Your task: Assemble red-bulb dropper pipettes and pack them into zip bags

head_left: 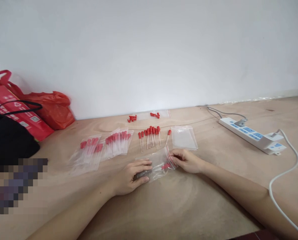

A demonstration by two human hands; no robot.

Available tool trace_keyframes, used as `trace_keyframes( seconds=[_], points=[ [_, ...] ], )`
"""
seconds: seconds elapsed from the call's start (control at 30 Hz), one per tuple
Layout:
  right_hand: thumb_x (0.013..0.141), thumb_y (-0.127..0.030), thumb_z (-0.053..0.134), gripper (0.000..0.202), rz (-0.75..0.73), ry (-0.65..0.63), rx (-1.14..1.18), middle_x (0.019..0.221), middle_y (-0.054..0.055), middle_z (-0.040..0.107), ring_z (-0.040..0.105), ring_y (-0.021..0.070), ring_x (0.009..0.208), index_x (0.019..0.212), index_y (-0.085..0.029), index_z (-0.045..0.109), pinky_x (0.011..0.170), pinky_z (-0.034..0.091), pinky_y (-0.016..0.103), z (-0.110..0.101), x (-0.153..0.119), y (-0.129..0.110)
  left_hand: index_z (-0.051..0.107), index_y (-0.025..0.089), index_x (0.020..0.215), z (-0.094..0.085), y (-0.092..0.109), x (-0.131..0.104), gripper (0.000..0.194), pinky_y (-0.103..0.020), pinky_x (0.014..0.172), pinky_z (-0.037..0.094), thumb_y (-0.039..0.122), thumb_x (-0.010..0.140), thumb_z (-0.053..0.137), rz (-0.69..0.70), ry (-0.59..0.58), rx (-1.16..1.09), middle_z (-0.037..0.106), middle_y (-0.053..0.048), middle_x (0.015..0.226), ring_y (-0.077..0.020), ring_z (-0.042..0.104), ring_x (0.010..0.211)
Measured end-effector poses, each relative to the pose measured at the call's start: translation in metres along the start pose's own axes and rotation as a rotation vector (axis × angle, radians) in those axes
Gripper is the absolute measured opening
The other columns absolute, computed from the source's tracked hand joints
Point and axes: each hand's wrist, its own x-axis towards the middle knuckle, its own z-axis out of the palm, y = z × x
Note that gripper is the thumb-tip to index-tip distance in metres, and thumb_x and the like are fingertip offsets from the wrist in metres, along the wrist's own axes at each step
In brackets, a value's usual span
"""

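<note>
A clear zip bag (157,160) with red-bulbed droppers (165,166) inside lies slantwise on the table between my hands. My left hand (131,176) rests on the bag's left end, fingers stretched out and apart. At the other end, my right hand (186,160) pinches the bag's edge by the red zip line. Just beyond the bag, several loose glass droppers with red bulbs (152,131) lie in a row, and a single dropper (168,134) sits to their right. A stack of flat zip bags (184,137) is behind my right hand.
Filled bags of droppers (117,141) lie at left, with more bags (89,151) beside them. Loose red bulbs (132,118) lie near the wall. A power strip (249,133) with a white cable (271,186) is at right. Red bags (52,110) and a black item (11,141) occupy the far left.
</note>
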Motion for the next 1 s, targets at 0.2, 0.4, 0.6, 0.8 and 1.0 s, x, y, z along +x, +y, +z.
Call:
trace_keyframes(
  seconds=[0.2, 0.4, 0.6, 0.8, 1.0],
  points=[
    [0.066, -0.047, 0.061, 0.032, 0.171, -0.032, 0.179, 0.052, -0.004, 0.047, 0.040, 0.0071, 0.047, 0.062, -0.017, 0.051, 0.044, 0.031, 0.020, 0.003, -0.001, 0.002, 0.056, 0.024, 0.111, 0.000, -0.001, 0.000, 0.031, -0.040, 0.098, 0.034, 0.032, 0.082, 0.049, -0.007, 0.010, -0.032, 0.049, -0.004, 0.125, -0.0196, 0.039, 0.120],
    [0.058, -0.041, 0.067, 0.032, 0.365, 0.155, 0.258, 0.044, -0.006, 0.051, 0.039, 0.0065, 0.034, 0.068, -0.018, 0.047, 0.034, 0.025, 0.018, 0.017, 0.000, 0.004, 0.063, 0.018, 0.081, -0.002, -0.003, -0.001, 0.016, -0.041, 0.095, 0.037, 0.032, 0.076, 0.055, 0.033, 0.053, -0.125, 0.056, -0.007, 0.116, -0.0222, 0.043, 0.116],
    [0.068, -0.038, 0.059, 0.022, 0.317, 0.403, -0.296, 0.050, -0.003, 0.054, 0.051, 0.0119, 0.047, 0.075, -0.019, 0.050, 0.044, 0.033, 0.022, -0.014, 0.029, 0.013, 0.057, 0.023, 0.104, -0.005, 0.001, 0.000, 0.031, -0.040, 0.096, 0.036, 0.034, 0.076, 0.056, 0.026, 0.017, -0.090, 0.055, -0.005, 0.118, -0.0214, 0.041, 0.118],
    [0.067, -0.033, 0.058, 0.021, 0.515, 0.495, -0.568, 0.082, 0.013, 0.062, 0.057, 0.0237, 0.081, 0.077, -0.014, 0.055, 0.061, 0.038, 0.028, -0.047, 0.087, 0.032, 0.056, 0.023, 0.110, -0.006, 0.001, -0.001, 0.033, -0.042, 0.097, 0.034, 0.031, 0.078, 0.055, 0.062, -0.014, -0.068, 0.053, -0.005, 0.121, -0.0221, 0.039, 0.119],
    [0.059, -0.020, 0.062, 0.012, 0.581, 0.504, -0.440, 0.063, 0.012, 0.060, 0.058, 0.0241, 0.069, 0.054, -0.015, 0.052, 0.056, 0.038, 0.028, -0.036, 0.113, 0.038, 0.056, 0.022, 0.111, -0.005, 0.000, -0.001, 0.034, -0.041, 0.098, 0.034, 0.031, 0.078, 0.055, 0.075, -0.013, -0.054, 0.053, -0.005, 0.121, -0.0212, 0.038, 0.120]
  ],
)
